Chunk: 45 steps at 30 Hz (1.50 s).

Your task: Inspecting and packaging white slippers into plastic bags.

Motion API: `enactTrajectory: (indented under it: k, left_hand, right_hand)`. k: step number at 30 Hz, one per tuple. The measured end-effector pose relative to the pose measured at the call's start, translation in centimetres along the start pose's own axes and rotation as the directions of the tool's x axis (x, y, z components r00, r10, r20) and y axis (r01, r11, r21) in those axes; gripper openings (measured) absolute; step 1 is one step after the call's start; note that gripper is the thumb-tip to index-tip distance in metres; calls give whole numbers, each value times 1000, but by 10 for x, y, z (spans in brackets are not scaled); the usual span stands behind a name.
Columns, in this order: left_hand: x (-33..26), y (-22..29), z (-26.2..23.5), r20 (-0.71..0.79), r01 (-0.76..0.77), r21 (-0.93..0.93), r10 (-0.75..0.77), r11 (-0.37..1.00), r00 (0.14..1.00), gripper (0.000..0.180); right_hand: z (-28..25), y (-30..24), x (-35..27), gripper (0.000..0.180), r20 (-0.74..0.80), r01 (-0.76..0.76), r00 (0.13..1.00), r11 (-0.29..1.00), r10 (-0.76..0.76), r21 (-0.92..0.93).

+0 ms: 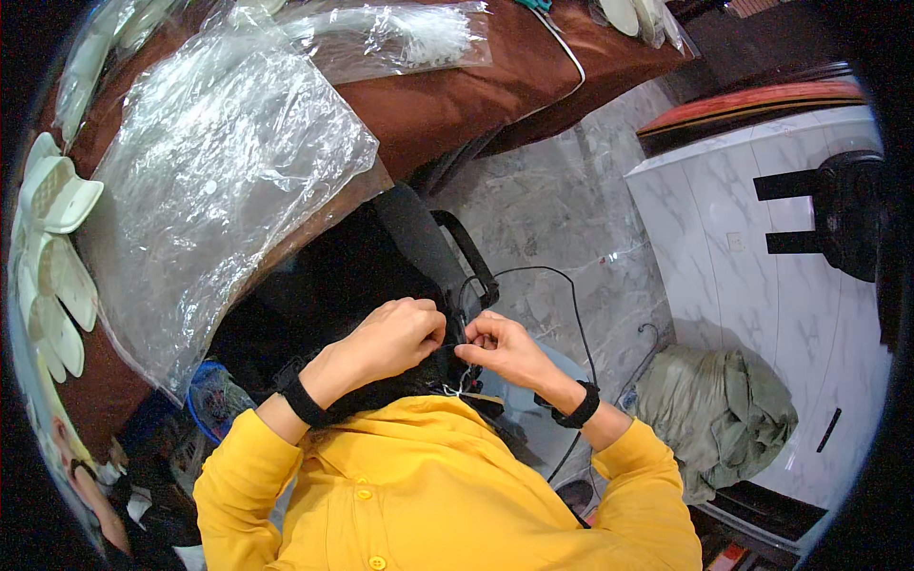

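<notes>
Both your hands are working a black bag (381,276) in your lap, just below the counter (447,95) edge. Left hand (395,338) is curled closed on the black fabric. Right hand (505,347) pinches a thin white thread (460,385) at the bag's edge. Clear plastic sheet (219,181) lies on the counter, white plastic pieces (52,247) beside it.

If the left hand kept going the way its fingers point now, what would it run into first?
Most likely the right hand: the left hand points right across the black bag, fingertips nearly meeting. Depth is unclear.
</notes>
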<state>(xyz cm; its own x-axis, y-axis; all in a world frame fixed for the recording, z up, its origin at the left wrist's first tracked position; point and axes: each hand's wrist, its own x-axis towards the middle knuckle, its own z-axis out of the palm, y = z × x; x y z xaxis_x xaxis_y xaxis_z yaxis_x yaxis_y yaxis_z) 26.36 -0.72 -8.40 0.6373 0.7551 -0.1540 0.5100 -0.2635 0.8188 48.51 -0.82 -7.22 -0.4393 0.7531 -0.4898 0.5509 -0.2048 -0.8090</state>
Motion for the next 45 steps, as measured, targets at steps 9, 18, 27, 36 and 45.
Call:
enactTrajectory:
  k: [9,18,27,36,45]
  left_hand:
    - [4,5,-1,-91,-19,-41,15,999,996,10]
    - [3,4,-1,-141,-23,-52,15,998,990,11]
    - [-9,1,-10,-54,9,31,-8,999,999,8]
    - [-19,6,-8,-57,22,-5,-22,1000,998,7]
    - [-18,3,-6,-55,16,-47,-18,999,998,7]
  right_hand:
    - [2,-12,-6,26,-119,80,989,995,-87,-67]
    - [7,-11,2,20,-24,97,995,992,-99,-86]
    - [4,3,8,14,44,3,999,993,-9,115]
    - [7,-15,7,13,104,124,987,992,-121,-29]
    - [10,-16,7,9,67,270,962,953,-263,-135]
